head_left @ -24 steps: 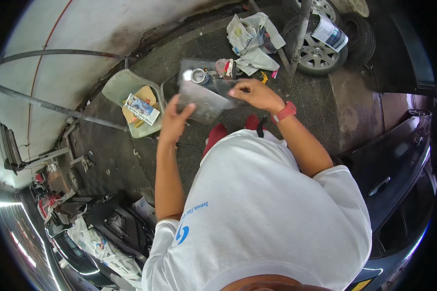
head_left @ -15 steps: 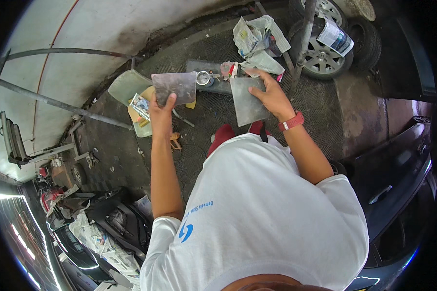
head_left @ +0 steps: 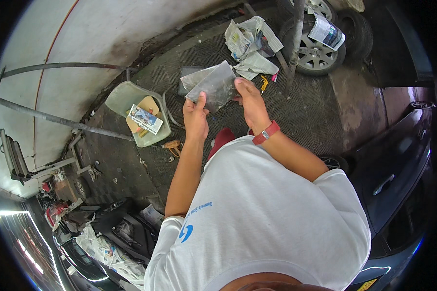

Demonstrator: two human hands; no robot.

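Note:
Two thin, stiff-looking grey rectangular sheets overlap in front of me; their exact material cannot be told. The front sheet [head_left: 217, 88] is darker and smudged toward its lower right, and the back sheet [head_left: 192, 79] peeks out at its upper left. My left hand [head_left: 196, 121] pinches the lower left of the stack, thumb on top. At the right edge, my right hand [head_left: 254, 110] grips the front sheet with its fingers partly hidden behind. Beyond the sheets, a low dark board [head_left: 183, 88] is mostly covered by them.
To the left stands a pale plastic chair [head_left: 153, 137] bearing a printed packet [head_left: 145, 119] and yellowish pieces. Crumpled newspaper [head_left: 250, 41] lies ahead, by a yellow tool [head_left: 264, 84]. A metal post [head_left: 296, 39] and wheels [head_left: 318, 56] are at far right, a dark car door [head_left: 393, 165] at right.
Both hands have come together, bringing the two sheets from apart to overlapping. My left hand moved right, my right hand moved left. The view shifted slightly.

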